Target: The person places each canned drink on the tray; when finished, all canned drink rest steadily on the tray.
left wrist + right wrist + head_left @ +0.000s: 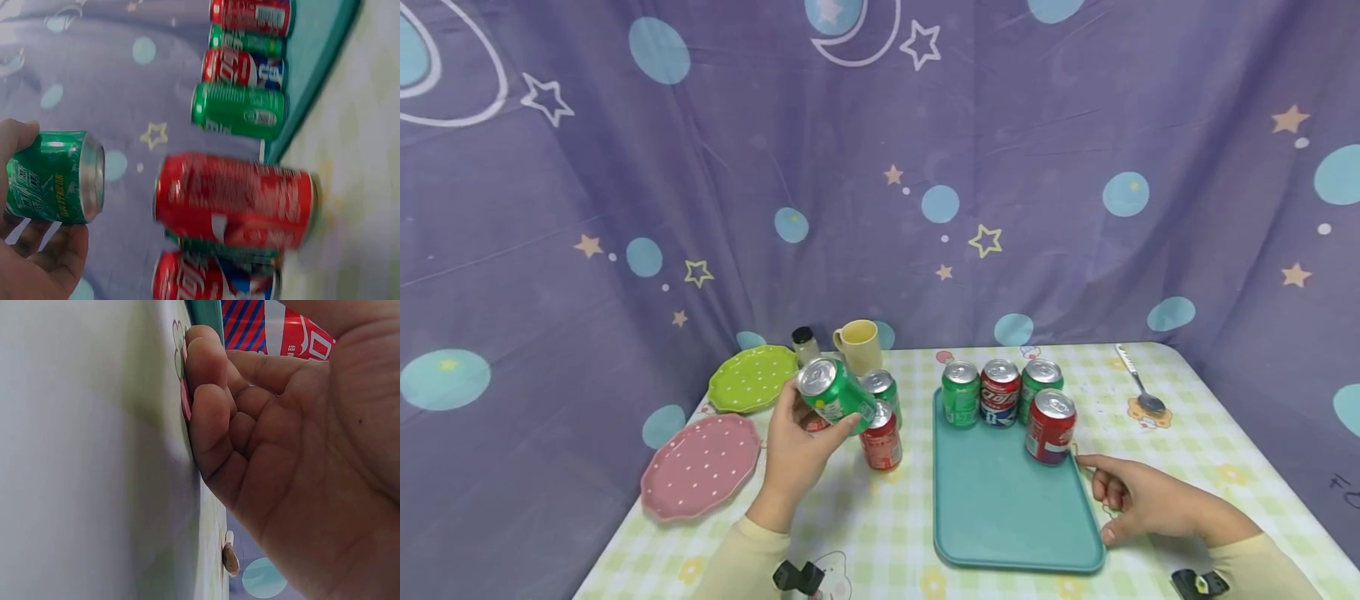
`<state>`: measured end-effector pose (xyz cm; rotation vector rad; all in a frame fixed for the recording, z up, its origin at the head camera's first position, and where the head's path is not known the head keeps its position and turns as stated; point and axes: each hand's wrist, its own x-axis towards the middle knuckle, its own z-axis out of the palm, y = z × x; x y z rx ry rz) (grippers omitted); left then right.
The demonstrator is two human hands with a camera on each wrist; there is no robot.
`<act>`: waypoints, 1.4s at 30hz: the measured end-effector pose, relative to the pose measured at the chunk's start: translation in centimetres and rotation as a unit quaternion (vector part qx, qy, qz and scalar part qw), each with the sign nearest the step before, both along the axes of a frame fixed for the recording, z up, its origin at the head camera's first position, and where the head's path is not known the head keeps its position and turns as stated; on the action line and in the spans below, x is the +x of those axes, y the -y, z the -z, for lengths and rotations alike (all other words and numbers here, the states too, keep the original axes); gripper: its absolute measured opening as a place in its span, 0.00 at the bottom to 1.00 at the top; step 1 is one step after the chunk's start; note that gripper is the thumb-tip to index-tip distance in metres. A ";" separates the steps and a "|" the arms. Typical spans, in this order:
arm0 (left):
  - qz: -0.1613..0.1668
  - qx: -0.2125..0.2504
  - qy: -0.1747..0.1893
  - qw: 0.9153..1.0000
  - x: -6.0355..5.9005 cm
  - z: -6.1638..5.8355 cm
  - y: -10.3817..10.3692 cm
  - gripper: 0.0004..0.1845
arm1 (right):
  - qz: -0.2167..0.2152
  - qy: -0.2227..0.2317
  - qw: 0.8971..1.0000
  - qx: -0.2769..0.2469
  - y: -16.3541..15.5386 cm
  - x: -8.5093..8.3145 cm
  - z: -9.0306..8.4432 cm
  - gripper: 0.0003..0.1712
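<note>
My left hand (pixel 801 450) grips a green soda can (pixel 837 393) in the air, tilted, left of the tray. The left wrist view shows its silver end clear of the other cans. Under and beside it stand a red can (pixel 882 437), a green can (pixel 882 392) and another red cola can (pixel 212 275), mostly hidden by the hand from the head. My right hand (pixel 1138 500) rests at the right edge of the teal tray (pixel 1011 508), index finger and thumb at the rim, other fingers bent. Two green cans (pixel 961 396) and two red cans (pixel 1051 427) stand on the tray's far part.
A pink dotted plate (pixel 702 467) and a green dotted plate (pixel 752 379) lie at the left. A black-capped jar (pixel 805 346) and a yellow mug (pixel 860 346) stand behind the cans. Far right lies a spoon (pixel 1141 387). A purple curtain (pixel 880 275) hangs behind the table.
</note>
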<state>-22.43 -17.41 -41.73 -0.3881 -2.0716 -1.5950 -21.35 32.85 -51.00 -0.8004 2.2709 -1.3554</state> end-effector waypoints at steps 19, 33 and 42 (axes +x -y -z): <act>0.110 -0.030 0.071 0.991 -1.2 1.0 -10.5 0.36 | -0.006 -0.006 1.000 -0.002 -0.2 0.2 0.2 0.62; 0.117 -0.099 0.155 0.976 -3.0 4.7 -16.0 0.37 | -0.004 -0.011 1.000 -0.001 -0.1 0.2 -0.1 0.61; 0.108 -0.132 0.155 0.973 -4.2 6.3 -18.0 0.38 | -0.007 -0.013 1.000 0.000 -0.1 0.0 0.0 0.61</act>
